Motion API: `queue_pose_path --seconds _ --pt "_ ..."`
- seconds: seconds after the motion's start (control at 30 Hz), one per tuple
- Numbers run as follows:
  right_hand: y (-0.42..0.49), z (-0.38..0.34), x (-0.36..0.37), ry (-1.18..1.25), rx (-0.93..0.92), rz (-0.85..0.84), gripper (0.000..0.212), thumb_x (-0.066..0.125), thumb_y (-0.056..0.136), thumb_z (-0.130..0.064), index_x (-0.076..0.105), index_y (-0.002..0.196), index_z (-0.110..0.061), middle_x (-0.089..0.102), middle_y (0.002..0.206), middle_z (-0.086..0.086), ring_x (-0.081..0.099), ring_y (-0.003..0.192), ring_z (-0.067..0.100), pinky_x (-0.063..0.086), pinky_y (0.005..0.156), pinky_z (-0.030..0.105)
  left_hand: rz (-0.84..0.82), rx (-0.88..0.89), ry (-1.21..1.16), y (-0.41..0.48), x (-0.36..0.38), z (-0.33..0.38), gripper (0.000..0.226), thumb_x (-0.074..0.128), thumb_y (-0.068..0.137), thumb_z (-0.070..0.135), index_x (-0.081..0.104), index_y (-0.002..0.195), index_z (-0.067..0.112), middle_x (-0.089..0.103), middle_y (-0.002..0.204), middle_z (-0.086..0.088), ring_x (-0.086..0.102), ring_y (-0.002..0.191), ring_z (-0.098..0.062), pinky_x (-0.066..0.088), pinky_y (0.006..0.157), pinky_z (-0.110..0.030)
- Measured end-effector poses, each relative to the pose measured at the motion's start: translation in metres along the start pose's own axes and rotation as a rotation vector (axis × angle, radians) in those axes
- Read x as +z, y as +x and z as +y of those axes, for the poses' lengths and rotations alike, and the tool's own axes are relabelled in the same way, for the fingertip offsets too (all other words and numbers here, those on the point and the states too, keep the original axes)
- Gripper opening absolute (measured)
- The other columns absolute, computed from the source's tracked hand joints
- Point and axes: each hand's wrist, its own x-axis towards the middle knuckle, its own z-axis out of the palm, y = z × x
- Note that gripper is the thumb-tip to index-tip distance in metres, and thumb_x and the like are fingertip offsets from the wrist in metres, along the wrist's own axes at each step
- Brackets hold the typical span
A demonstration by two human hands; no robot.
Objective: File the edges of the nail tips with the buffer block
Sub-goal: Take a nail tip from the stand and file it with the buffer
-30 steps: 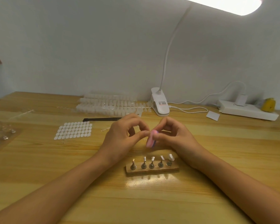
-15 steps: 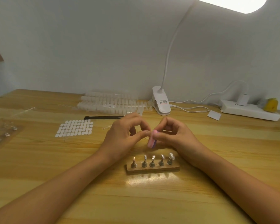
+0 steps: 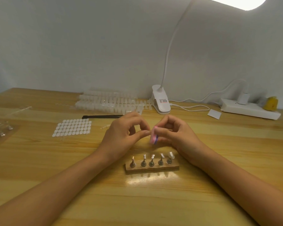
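My right hand (image 3: 175, 134) holds a small pink and purple buffer block (image 3: 153, 137) upright between thumb and fingers, above the middle of the table. My left hand (image 3: 122, 136) pinches thumb and forefinger together right against the block's left face; a nail tip there is too small to make out. In front of both hands lies a wooden holder (image 3: 152, 168) with several metal stands. The rightmost stand carries a clear nail tip (image 3: 171, 154).
Strips of nail tips (image 3: 108, 103) lie at the back, with a black file (image 3: 101, 116) and a sheet of white adhesive tabs (image 3: 73, 127) to the left. A clip lamp (image 3: 160, 101), its cable, a power strip (image 3: 250, 109) and a white card (image 3: 214, 114) stand at the back right.
Both hands stay together at the block with only slight shifts. The camera has tilted a little, so the scene sits marginally higher in view.
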Motion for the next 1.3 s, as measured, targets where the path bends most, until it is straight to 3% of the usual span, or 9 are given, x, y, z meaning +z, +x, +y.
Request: queue_pose_path --seconds 0.1,0.23,0.33,0.47,0.67,0.87,1.0,1.17,1.3 --pt "0.002 0.000 -0.003 0.136 0.008 0.093 0.028 0.072 0.076 -0.018 0.059 0.096 -0.004 0.071 0.096 0.015 0.073 0.086 0.025 0.060 0.083 0.038 0.006 -0.003 -0.030 0.000 0.000 0.001 0.004 0.072 0.082 0.028 0.068 0.081 0.029 0.062 0.089 0.015 0.054 0.071 -0.008 0.045 0.063 -0.019" --pt "0.000 0.000 0.001 -0.036 -0.009 -0.044 0.026 0.075 0.078 -0.015 0.060 0.095 -0.003 0.071 0.097 0.018 0.072 0.087 0.030 0.061 0.080 0.041 0.006 -0.008 -0.001 0.000 -0.001 0.001 0.003 0.072 0.083 0.027 0.069 0.083 0.027 0.061 0.090 0.014 0.054 0.072 -0.010 0.046 0.063 -0.020" --pt "0.001 0.001 -0.003 0.145 -0.007 0.092 0.027 0.072 0.077 -0.017 0.059 0.096 -0.004 0.070 0.099 0.018 0.073 0.087 0.027 0.061 0.080 0.036 -0.024 0.001 -0.045 0.000 0.000 0.003 0.003 0.073 0.082 0.026 0.070 0.082 0.025 0.063 0.089 0.013 0.053 0.070 -0.007 0.044 0.062 -0.016" --pt "0.000 0.002 -0.001 0.012 -0.008 -0.035 0.027 0.075 0.076 -0.017 0.060 0.093 -0.003 0.071 0.095 0.013 0.072 0.084 0.026 0.062 0.079 0.040 -0.018 -0.010 -0.033 0.001 -0.001 0.004 0.003 0.073 0.082 0.023 0.070 0.083 0.023 0.062 0.089 0.013 0.054 0.072 -0.008 0.045 0.061 -0.016" --pt "0.003 0.003 -0.009 0.220 -0.092 0.301 0.034 0.073 0.075 -0.020 0.059 0.103 -0.005 0.069 0.108 0.019 0.072 0.099 0.027 0.060 0.082 0.030 -0.027 -0.111 -0.152 0.002 -0.002 0.001 0.004 0.074 0.077 0.034 0.071 0.078 0.030 0.066 0.084 0.014 0.053 0.070 -0.004 0.046 0.063 -0.016" --pt "0.004 0.005 -0.029 -0.307 -0.136 0.270 0.016 0.069 0.091 -0.008 0.060 0.104 -0.011 0.073 0.091 -0.004 0.073 0.090 0.016 0.056 0.073 0.020 -0.016 -0.302 -0.351 0.003 -0.007 -0.001 0.022 0.075 0.063 0.048 0.075 0.074 0.030 0.072 0.084 0.010 0.059 0.077 -0.026 0.052 0.072 -0.027" --pt "0.002 0.003 -0.028 -0.907 -0.294 0.374 0.027 0.076 0.086 -0.020 0.065 0.110 -0.026 0.052 0.120 -0.009 0.044 0.118 0.010 0.033 0.092 0.017 -0.038 -0.339 -0.422 0.003 -0.012 -0.001 0.026 0.074 0.057 0.054 0.074 0.072 0.033 0.073 0.085 0.008 0.063 0.079 -0.017 0.048 0.076 -0.024" --pt "-0.008 -0.026 0.001 -0.796 -0.591 -0.061 0.031 0.068 0.084 -0.034 0.067 0.115 -0.032 0.065 0.108 -0.020 0.060 0.104 0.002 0.050 0.081 0.013 -0.123 -0.297 -0.438 0.003 -0.015 0.005 0.020 0.072 0.063 0.050 0.074 0.072 0.033 0.068 0.075 0.011 0.057 0.069 -0.003 0.043 0.063 -0.009" --pt "-0.014 -0.038 0.014 -0.851 -0.628 -0.024 0.025 0.068 0.080 -0.034 0.073 0.103 -0.026 0.065 0.095 -0.021 0.061 0.091 -0.006 0.053 0.071 0.011 -0.181 -0.294 -0.445 0.002 -0.018 0.012 0.015 0.069 0.071 0.044 0.072 0.076 0.030 0.061 0.061 0.018 0.049 0.056 0.005 0.039 0.053 -0.007"
